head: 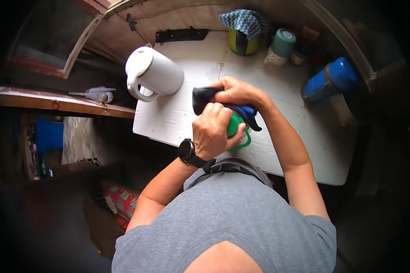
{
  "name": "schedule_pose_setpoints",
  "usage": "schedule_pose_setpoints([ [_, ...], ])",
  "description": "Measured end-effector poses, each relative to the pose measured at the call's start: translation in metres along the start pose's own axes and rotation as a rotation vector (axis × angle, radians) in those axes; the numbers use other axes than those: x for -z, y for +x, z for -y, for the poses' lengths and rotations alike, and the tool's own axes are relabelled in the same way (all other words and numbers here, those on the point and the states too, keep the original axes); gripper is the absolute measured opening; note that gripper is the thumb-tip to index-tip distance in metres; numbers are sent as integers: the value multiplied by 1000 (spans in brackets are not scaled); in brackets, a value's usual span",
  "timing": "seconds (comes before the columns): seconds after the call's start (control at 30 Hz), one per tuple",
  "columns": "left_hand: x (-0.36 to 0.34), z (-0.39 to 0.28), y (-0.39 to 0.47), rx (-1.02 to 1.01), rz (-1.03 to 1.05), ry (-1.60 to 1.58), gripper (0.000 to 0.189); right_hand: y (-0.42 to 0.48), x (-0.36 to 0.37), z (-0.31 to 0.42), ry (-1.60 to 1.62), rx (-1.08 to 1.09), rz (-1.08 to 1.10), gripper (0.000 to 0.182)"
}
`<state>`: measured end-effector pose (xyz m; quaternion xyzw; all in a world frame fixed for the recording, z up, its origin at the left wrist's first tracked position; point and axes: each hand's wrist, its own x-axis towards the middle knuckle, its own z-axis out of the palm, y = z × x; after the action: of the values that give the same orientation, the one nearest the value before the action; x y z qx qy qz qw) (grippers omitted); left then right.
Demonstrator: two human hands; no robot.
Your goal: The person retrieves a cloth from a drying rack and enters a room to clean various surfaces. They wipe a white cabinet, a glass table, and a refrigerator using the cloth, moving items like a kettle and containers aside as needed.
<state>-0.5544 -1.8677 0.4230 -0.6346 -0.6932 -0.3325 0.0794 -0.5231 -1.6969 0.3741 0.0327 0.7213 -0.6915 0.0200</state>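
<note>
My left hand [212, 129], with a black watch at its wrist, grips a container with a green lid [233, 125] close to the table's front edge. A green loop handle [248, 139] sticks out past my thumb. Most of the container's body is hidden by my hand. Just beyond it, my right hand [235, 91] holds a black and blue piece of cloth or a soft pouch [201, 98], which lies against the container's far side. My hands nearly touch, and the cloth's middle is covered by them.
On the white table [164, 121], a white electric kettle [165, 73] stands at the left. A green container [251, 46] under a patterned cloth [241, 22], a teal-lidded jar [283, 42] and a blue flask [331, 80] line the back and right. A wooden ledge [30, 100] adjoins at left.
</note>
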Motion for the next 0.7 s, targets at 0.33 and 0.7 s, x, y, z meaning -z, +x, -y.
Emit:
schedule_pose_setpoints([
  [0.33, -14, 62, 56, 364, -152, 118, 35, -26, -28, -153, 272, -113, -1092, 30],
  [0.7, 8, 114, 34, 553, -239, 27, 29, 6, -48, -108, -153, 215, -1100, 40],
])
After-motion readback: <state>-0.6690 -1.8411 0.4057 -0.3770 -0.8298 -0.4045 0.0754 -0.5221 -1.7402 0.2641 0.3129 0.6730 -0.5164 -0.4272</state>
